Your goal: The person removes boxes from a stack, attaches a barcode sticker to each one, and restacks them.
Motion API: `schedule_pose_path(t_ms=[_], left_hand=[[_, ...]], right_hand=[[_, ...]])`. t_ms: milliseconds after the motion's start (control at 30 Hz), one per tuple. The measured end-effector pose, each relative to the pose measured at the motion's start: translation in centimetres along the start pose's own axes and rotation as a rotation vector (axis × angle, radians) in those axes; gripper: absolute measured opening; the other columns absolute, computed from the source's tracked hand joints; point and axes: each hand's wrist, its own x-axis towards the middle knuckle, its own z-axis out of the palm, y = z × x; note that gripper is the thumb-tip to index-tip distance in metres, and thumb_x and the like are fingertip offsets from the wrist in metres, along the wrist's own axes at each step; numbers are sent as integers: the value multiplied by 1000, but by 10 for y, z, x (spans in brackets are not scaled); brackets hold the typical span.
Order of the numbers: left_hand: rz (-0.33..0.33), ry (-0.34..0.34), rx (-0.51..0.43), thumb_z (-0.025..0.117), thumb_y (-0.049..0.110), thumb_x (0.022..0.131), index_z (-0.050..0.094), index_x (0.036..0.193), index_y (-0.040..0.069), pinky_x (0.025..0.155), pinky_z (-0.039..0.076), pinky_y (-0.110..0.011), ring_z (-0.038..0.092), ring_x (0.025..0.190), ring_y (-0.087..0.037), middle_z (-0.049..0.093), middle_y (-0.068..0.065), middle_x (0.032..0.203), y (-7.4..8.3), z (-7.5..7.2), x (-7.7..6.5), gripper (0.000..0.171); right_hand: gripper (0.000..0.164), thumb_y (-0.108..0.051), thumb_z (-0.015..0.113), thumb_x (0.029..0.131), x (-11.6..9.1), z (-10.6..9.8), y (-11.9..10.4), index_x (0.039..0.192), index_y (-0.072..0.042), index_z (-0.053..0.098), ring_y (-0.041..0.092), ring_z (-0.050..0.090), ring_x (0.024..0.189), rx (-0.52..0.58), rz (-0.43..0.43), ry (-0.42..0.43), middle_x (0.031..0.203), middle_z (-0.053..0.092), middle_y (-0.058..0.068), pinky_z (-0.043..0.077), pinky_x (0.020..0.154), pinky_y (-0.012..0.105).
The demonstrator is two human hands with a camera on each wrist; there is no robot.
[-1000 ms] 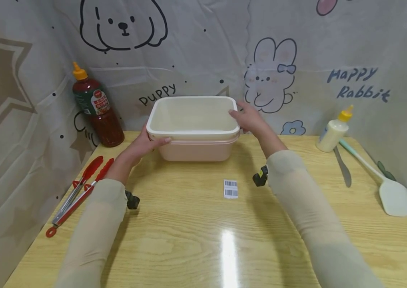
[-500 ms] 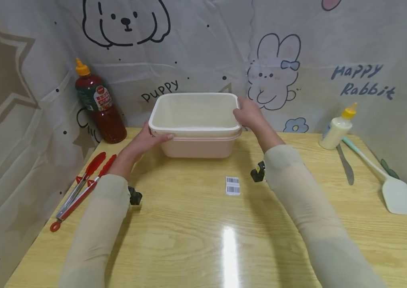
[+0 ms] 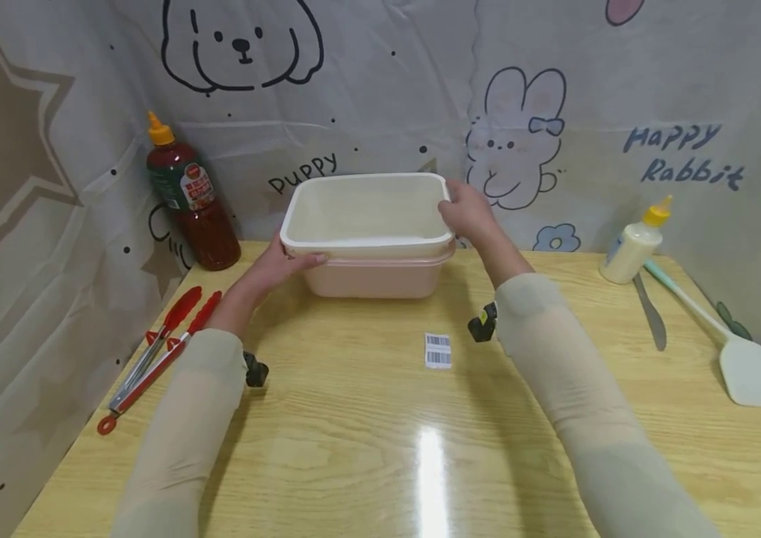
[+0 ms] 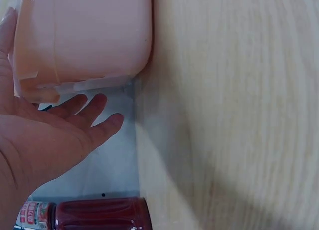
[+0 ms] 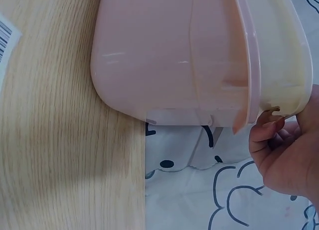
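Note:
A cream rectangular tub (image 3: 367, 205) sits nested in a similar pink tub (image 3: 374, 280) near the back of the table. My left hand (image 3: 271, 270) holds the pink tub's left end, its thumb along the front below the rim. In the left wrist view, several fingers of the left hand (image 4: 55, 135) reach out past the pink wall. At the right end, my right hand (image 3: 471, 213) pinches the cream tub's rim. Seen from the right wrist, the cream tub (image 5: 281, 56) stands out above the pink rim, and the curled fingers of the right hand (image 5: 286, 160) are at its edge.
Red-tipped tongs (image 3: 158, 359) and a red sauce bottle (image 3: 202, 217) stand at the left. At the right are a cream squeeze bottle (image 3: 632, 246), a spreader knife (image 3: 651, 314) and a white spatula (image 3: 753, 370). A barcode label (image 3: 437, 351) lies before the tubs.
My right hand's fingers have curled in more tightly on the cream tub's rim. The left hand keeps its place, and the head view has shifted slightly.

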Motion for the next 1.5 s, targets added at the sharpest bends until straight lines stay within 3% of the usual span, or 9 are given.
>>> schedule_pose_path(t_ms=[233, 333, 400, 500, 600, 700, 1000, 1333, 1500], left_hand=[[-13, -10, -33, 76, 26, 90, 4, 162, 16, 128, 13, -51, 22, 153, -31, 24, -17, 165, 14, 7, -21, 102], [-19, -14, -3, 75, 30, 91, 2, 163, 18, 128, 12, -54, 20, 155, -32, 21, -16, 167, 23, 7, -31, 103], [-10, 1, 19, 75, 37, 90, 4, 163, 22, 128, 13, -55, 21, 155, -30, 22, -13, 167, 18, 6, -27, 103], [27, 31, 33, 77, 41, 89, 7, 163, 25, 127, 17, -53, 27, 152, -29, 27, -11, 165, 5, 5, -14, 103], [63, 46, 30, 78, 42, 88, 9, 162, 26, 127, 21, -51, 30, 151, -28, 31, -11, 164, -4, 6, -4, 102], [72, 41, 20, 78, 40, 89, 10, 162, 25, 127, 23, -51, 30, 151, -29, 30, -11, 164, -5, 7, -1, 101], [100, 30, 58, 77, 39, 90, 12, 161, 32, 125, 25, -55, 30, 151, -31, 26, -10, 166, -4, 5, 0, 96], [-12, -8, 44, 76, 35, 91, 2, 163, 22, 125, 22, -57, 25, 154, -35, 19, -16, 169, 26, 1, -19, 105], [-36, -16, 37, 76, 34, 91, -1, 164, 23, 126, 21, -56, 24, 155, -34, 19, -15, 169, 26, 0, -19, 107]], right_hand=[[63, -15, 44, 101, -4, 2, 1, 161, -9, 26, 29, 51, 134, 49, -13, 30, 162, 39, 14, 41, 116, 42], [63, -16, 45, 100, -3, -2, -5, 161, -12, 28, 22, 65, 104, 40, -17, 43, 153, 50, 14, 55, 95, 33], [64, -16, 45, 99, -2, -7, -9, 160, -12, 28, 17, 62, 79, 30, -22, 48, 146, 57, 14, 56, 74, 27], [63, -16, 45, 99, -3, -15, -16, 160, -13, 30, 13, 57, 67, 30, -29, 51, 130, 65, 14, 52, 62, 23], [62, -17, 45, 101, -5, -22, -20, 160, -13, 29, 13, 58, 67, 59, -27, 48, 110, 67, 12, 54, 64, 24], [62, -19, 45, 102, -7, -30, -23, 161, -15, 28, 13, 60, 70, 69, -18, 50, 103, 65, 9, 55, 68, 25], [59, -20, 45, 104, -11, -53, -40, 160, -13, 28, 10, 55, 62, 135, -27, 76, 113, 66, 12, 49, 58, 21], [56, -27, 45, 107, -18, -74, -48, 160, -16, 31, 15, 64, 86, 220, 14, 102, 130, 61, 10, 55, 71, 21], [58, -28, 45, 107, -20, -86, -46, 161, -16, 28, 15, 66, 89, 235, 11, 100, 133, 60, 10, 58, 75, 21]])
